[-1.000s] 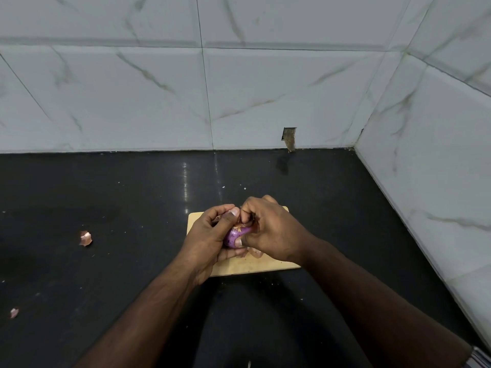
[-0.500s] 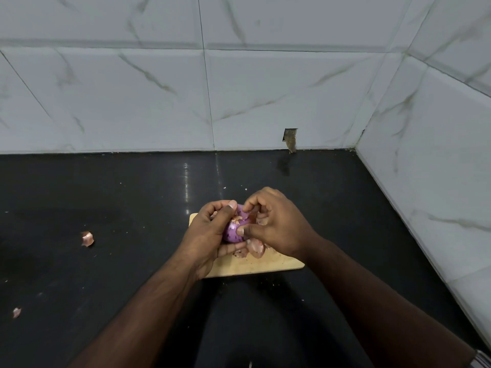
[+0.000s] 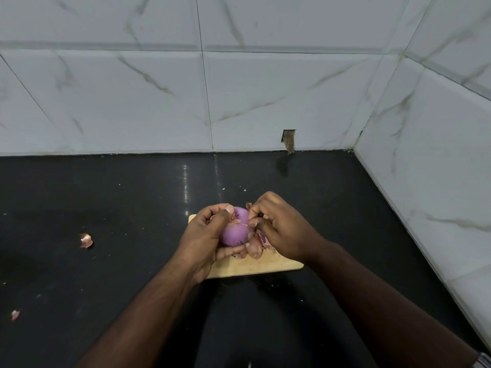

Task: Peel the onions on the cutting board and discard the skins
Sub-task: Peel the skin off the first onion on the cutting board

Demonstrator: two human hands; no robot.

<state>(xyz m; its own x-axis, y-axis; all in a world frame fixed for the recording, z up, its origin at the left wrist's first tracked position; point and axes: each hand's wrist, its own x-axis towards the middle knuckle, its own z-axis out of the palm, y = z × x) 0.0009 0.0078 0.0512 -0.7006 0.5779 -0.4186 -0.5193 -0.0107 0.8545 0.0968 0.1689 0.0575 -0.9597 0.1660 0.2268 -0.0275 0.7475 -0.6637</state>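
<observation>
Onion (image 3: 234,232) purple; skins (image 3: 257,247) pinkish-brown; board (image 3: 255,266) pale tan; counter (image 3: 106,208) glossy black; wall tiles (image 3: 132,96) white, grey-veined marble pattern.

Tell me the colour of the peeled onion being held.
Purple onion, seen best in the head view.

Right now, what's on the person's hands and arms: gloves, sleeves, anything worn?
No gloves: left hand and right hand are bare, and both forearms are bare as far as the frame shows. Only a striped fabric edge, apparently a sleeve, shows at the right arm's lower corner. No rings or watch visible.
</observation>
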